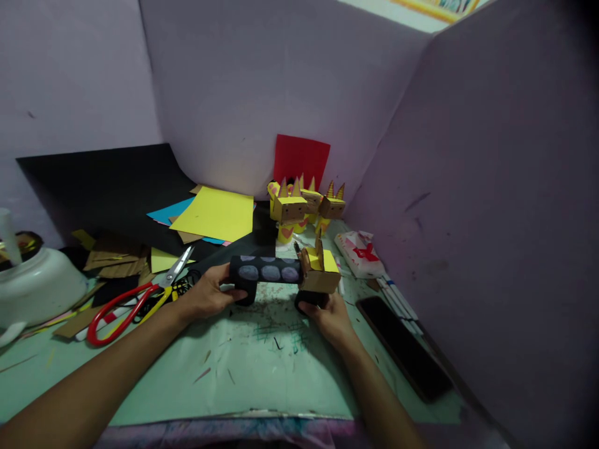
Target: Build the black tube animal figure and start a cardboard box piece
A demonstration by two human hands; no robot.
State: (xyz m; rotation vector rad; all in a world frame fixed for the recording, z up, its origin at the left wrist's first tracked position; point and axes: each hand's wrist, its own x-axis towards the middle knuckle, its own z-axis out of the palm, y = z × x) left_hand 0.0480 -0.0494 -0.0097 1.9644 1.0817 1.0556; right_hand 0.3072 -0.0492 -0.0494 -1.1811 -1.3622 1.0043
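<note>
Left hand [210, 296] closed on the rear end of a black paper-roll animal [271, 272] with pale spots; right hand [330, 315] grips its front leg, below the yellow-and-cardboard box head [321, 271]. The figure stands at mid-table on the green mat [243, 368] — both grips in contact. Red-handled scissors [135, 299] lie just left of the left hand. Three finished yellow figures [304, 209] stand behind, a dark phone [402, 346] to the right.

Scissors [140, 296] lie left of paper animal [285, 274].
</note>
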